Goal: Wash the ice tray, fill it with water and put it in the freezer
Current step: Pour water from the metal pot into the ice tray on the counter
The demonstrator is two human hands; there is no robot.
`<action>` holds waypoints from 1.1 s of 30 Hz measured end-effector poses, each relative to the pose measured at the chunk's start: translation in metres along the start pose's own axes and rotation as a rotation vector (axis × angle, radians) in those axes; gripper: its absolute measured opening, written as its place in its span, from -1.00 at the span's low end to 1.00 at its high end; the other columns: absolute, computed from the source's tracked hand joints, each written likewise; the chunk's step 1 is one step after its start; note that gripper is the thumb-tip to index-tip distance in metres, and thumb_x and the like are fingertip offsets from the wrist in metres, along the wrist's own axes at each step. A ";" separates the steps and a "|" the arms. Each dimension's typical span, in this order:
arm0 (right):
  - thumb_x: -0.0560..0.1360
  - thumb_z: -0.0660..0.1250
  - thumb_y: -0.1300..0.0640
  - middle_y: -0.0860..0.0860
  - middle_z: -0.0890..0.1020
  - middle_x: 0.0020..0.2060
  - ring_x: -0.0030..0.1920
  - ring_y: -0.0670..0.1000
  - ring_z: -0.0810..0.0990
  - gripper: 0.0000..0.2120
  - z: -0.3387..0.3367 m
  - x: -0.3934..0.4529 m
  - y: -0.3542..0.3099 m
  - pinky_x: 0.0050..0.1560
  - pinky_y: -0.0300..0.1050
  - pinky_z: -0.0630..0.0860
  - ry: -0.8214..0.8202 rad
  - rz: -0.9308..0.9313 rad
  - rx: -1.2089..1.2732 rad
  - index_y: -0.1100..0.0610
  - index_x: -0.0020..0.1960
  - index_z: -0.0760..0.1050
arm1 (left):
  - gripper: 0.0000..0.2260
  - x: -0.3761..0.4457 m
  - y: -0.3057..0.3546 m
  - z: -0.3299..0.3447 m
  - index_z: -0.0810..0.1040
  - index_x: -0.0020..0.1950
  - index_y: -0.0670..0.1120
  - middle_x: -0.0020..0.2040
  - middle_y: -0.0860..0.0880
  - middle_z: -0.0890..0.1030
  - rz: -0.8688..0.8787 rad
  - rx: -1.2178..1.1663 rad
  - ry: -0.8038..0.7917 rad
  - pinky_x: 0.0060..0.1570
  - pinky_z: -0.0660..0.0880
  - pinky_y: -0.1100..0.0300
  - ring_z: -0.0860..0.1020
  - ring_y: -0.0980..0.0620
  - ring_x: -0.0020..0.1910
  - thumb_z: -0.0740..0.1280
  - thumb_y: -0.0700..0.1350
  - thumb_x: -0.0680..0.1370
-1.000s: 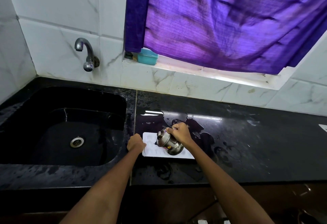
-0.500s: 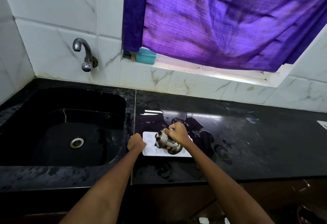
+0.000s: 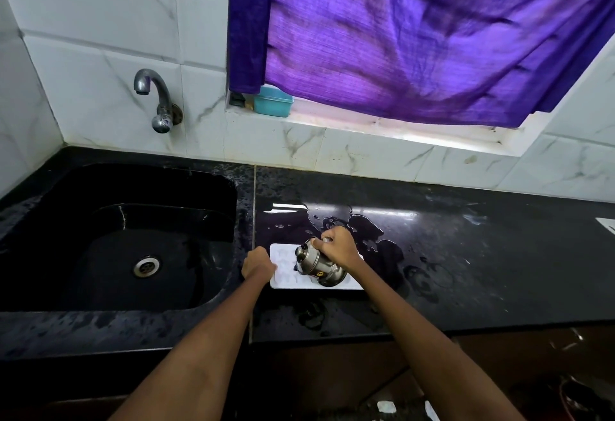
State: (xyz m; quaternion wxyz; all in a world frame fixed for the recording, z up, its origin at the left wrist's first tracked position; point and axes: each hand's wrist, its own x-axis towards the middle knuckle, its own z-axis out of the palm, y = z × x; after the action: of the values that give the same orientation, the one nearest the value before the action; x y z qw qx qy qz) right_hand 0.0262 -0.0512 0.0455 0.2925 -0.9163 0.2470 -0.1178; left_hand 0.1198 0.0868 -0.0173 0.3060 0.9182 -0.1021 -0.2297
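**Filling under way, freezer still to come**

While the right hand [image 3: 336, 247] grips a small steel kettle [image 3: 316, 266] by its top, fingers wrapped tight and the pot tipped with its spout down and to the left, the left hand [image 3: 258, 262] sits curled against the left end of the ice tray [image 3: 286, 274], apparently steadying it; whether those fingers pinch the rim or only press on it I cannot tell. The white tray lies flat on the counter, just right of the sink, with the kettle held over its middle.

By my reckoning the washing is done and the filling is in hand. How many pockets hold water is too fine to make out. Left to do: finish pouring, set the kettle down, carry the tray level to a freezer, which is nowhere in sight.

Around them the black stone counter [image 3: 466, 254] is wet, with a puddle spread on the far side of the tray and drops toward the near edge. The black sink [image 3: 116, 247] on the left looks bare, the tap [image 3: 156, 101] above it not running. White marble-look tiles back the wall; a purple curtain [image 3: 416, 37] hangs over the window, a teal box [image 3: 273, 101] on the sill.
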 end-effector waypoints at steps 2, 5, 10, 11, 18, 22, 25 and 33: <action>0.40 0.40 0.22 -0.02 0.14 -0.59 -0.51 -0.05 0.12 -0.44 -0.001 0.000 0.003 -0.43 -0.13 0.09 0.010 0.033 0.059 0.06 -0.55 0.07 | -0.66 0.001 0.000 0.000 0.52 0.23 -0.22 0.26 -0.19 0.54 0.002 -0.001 0.002 0.19 0.50 0.05 0.52 -0.16 0.25 0.39 -0.14 0.50; 0.39 0.43 0.25 -0.05 0.16 -0.60 -0.52 -0.07 0.13 -0.44 -0.008 0.003 0.007 -0.44 -0.16 0.08 0.026 0.106 0.182 0.06 -0.55 0.10 | -0.66 0.000 0.000 0.001 0.51 0.24 -0.22 0.26 -0.20 0.54 0.005 0.007 0.005 0.19 0.50 0.04 0.52 -0.17 0.25 0.39 -0.13 0.50; 0.38 0.42 0.28 -0.09 0.15 -0.63 -0.52 -0.07 0.12 -0.44 -0.022 0.005 0.011 -0.46 -0.19 0.07 0.044 0.142 0.216 0.06 -0.57 0.11 | -0.66 0.001 0.000 0.001 0.51 0.23 -0.22 0.26 -0.19 0.54 0.002 0.026 0.006 0.17 0.50 0.04 0.53 -0.17 0.25 0.40 -0.13 0.50; 0.38 0.42 0.27 -0.05 0.16 -0.60 -0.52 -0.06 0.13 -0.45 -0.023 0.004 0.012 -0.47 -0.20 0.08 0.041 0.135 0.189 0.07 -0.56 0.11 | -0.66 0.001 0.000 0.001 0.51 0.24 -0.22 0.26 -0.20 0.54 0.001 0.029 0.007 0.18 0.50 0.04 0.53 -0.17 0.25 0.40 -0.13 0.50; 0.41 0.38 0.21 -0.02 0.13 -0.59 -0.51 -0.05 0.11 -0.44 -0.019 -0.007 0.018 -0.40 -0.11 0.08 0.023 0.046 -0.015 0.05 -0.55 0.06 | -0.65 0.002 0.001 0.003 0.50 0.23 -0.23 0.25 -0.20 0.55 -0.003 0.034 0.015 0.15 0.51 0.04 0.54 -0.18 0.23 0.41 -0.13 0.49; 0.40 0.37 0.19 -0.01 0.11 -0.59 -0.51 -0.05 0.10 -0.44 -0.017 -0.010 0.016 -0.43 -0.10 0.06 0.016 0.018 -0.086 0.06 -0.55 0.04 | -0.65 0.002 0.001 0.004 0.50 0.23 -0.23 0.25 -0.20 0.55 -0.004 0.036 0.017 0.15 0.51 0.03 0.54 -0.18 0.23 0.41 -0.13 0.49; 0.39 0.36 0.19 -0.01 0.09 -0.59 -0.50 -0.05 0.07 -0.44 -0.015 -0.010 0.014 -0.44 -0.10 0.04 0.016 -0.008 -0.115 0.06 -0.55 0.02 | -0.65 0.002 0.000 0.004 0.50 0.23 -0.22 0.25 -0.20 0.54 -0.004 0.043 0.025 0.13 0.51 0.04 0.54 -0.18 0.23 0.41 -0.12 0.49; 0.38 0.36 0.19 -0.02 0.09 -0.59 -0.51 -0.06 0.08 -0.44 -0.014 -0.010 0.013 -0.45 -0.13 0.06 0.025 -0.016 -0.138 0.07 -0.56 0.02 | -0.65 0.004 -0.001 0.005 0.52 0.20 -0.21 0.24 -0.20 0.55 -0.014 0.012 0.022 0.12 0.51 0.03 0.54 -0.18 0.22 0.43 -0.13 0.47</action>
State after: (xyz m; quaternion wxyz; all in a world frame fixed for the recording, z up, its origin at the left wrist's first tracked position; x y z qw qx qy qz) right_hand 0.0072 -0.0621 0.0483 0.2248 -0.9346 0.2510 -0.1141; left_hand 0.1209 0.0842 -0.0227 0.2999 0.9233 -0.0939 -0.2210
